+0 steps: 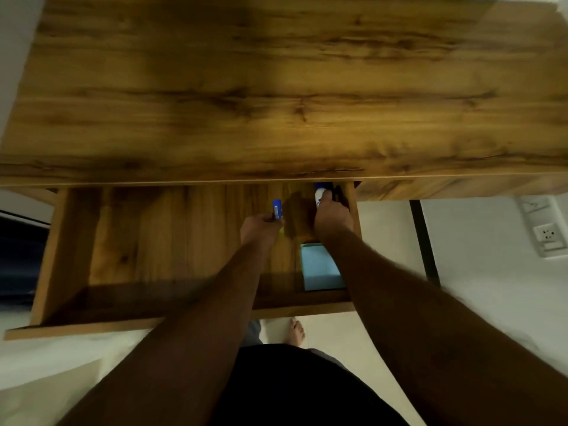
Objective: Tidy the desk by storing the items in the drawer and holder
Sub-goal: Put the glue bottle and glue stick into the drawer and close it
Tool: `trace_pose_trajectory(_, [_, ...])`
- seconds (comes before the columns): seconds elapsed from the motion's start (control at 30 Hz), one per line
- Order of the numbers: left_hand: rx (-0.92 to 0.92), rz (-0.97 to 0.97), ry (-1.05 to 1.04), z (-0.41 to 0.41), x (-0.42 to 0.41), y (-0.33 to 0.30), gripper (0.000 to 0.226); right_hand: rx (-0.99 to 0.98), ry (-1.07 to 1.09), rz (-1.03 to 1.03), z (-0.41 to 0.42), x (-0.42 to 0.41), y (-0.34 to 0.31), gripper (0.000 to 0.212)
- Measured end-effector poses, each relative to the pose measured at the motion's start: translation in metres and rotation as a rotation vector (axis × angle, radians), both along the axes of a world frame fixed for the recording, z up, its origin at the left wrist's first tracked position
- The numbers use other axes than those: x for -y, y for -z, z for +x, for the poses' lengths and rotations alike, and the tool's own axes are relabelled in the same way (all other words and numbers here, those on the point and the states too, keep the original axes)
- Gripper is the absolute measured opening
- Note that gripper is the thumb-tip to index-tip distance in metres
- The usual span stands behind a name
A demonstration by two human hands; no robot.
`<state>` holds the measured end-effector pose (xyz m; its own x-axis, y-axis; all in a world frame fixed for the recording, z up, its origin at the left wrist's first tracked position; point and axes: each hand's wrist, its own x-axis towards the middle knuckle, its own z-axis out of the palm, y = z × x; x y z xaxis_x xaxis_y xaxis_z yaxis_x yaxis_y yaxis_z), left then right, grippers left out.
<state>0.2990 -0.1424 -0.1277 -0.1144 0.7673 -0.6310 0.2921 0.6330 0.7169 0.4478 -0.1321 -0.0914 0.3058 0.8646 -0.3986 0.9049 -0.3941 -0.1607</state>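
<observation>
Wooden counter [276, 87], drawer [153, 241] pulled open beneath; blue pad [321, 269] lies flat at drawer's right front corner.

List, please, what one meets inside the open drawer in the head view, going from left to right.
Left hand holding a blue stick → right hand gripping a white bottle with a blue cap. The light blue pad overlaps, so it is left out.

The drawer [76, 241] stood pulled out below the bench [276, 87], its left half bare wood and open to reach. On the right, both hands and a blue pad [322, 269] crowded the floor beside the right wall [353, 204].
</observation>
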Motion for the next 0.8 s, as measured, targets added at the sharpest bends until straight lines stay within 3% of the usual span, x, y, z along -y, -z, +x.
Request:
trace_pose_trajectory(0.33, [-0.132, 0.049, 0.202, 0.019, -0.014, 0.012, 0.025, 0.158, 0.012, -0.089, -0.005, -0.004, -0.003, 0.023])
trace_pose_trajectory(0.5, [-0.218, 0.095, 0.301, 0.027, -0.009, 0.013, 0.025, 0.124, 0.015, -0.065, -0.003, 0.0, -0.006, 0.022])
trace_pose_trajectory(0.8, [-0.276, 0.128, 0.295, 0.036, -0.004, 0.011, 0.027, 0.082, -0.134, -0.01, 0.003, 0.015, -0.015, 0.033])
